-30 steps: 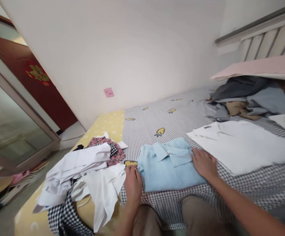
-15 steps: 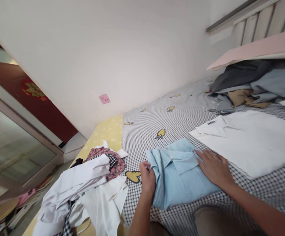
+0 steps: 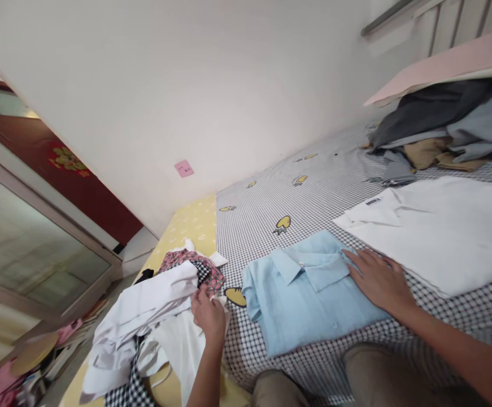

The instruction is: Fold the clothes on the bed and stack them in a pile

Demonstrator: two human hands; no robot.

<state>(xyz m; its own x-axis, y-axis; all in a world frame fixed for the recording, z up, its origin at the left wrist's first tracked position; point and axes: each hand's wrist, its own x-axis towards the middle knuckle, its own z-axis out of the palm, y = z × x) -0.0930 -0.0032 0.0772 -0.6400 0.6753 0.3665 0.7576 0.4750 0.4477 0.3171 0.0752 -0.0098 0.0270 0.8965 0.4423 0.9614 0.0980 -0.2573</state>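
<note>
Light-blue collared shirt (image 3: 296, 299), long axis left–right, right edge under flattened right hand (image 3: 379, 282); left hand (image 3: 210, 314) apart, leftward, grip unclear.

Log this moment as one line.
left hand: by white cloth, contact unclear | right hand: on folded blue shirt | surface: checked bedsheet
</note>
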